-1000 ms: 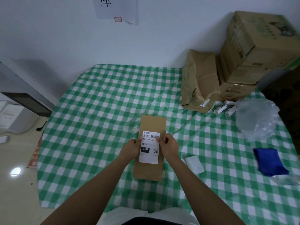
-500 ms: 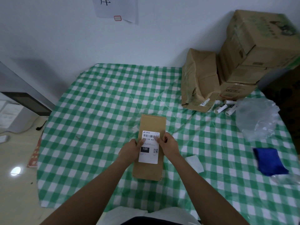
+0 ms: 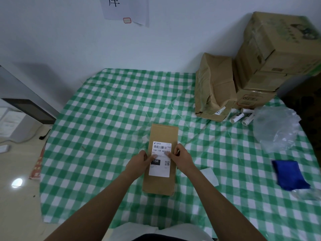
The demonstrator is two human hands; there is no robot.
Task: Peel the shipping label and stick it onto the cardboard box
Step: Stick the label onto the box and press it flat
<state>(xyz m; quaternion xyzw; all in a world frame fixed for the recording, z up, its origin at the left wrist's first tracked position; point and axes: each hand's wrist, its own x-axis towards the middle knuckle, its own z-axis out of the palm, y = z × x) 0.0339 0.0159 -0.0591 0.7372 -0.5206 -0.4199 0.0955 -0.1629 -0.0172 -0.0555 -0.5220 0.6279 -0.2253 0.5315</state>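
Green-checked tablecloth (image 3: pixel 104 119) covers the table. Flat cardboard box (image 3: pixel 163 134) lies lengthwise at centre, near the table's front edge. White shipping label (image 3: pixel 160 168) sits flat on the box top, toward its near half. Left hand (image 3: pixel 139 162) and right hand (image 3: pixel 181 158) flank the label; thumbs press down on its middle from either side, nothing gripped.

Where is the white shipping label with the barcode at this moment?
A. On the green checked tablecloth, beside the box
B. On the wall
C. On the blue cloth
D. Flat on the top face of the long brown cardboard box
D: the white shipping label lies flat on the long brown cardboard box, with the left hand and right hand thumbs pressing on it.
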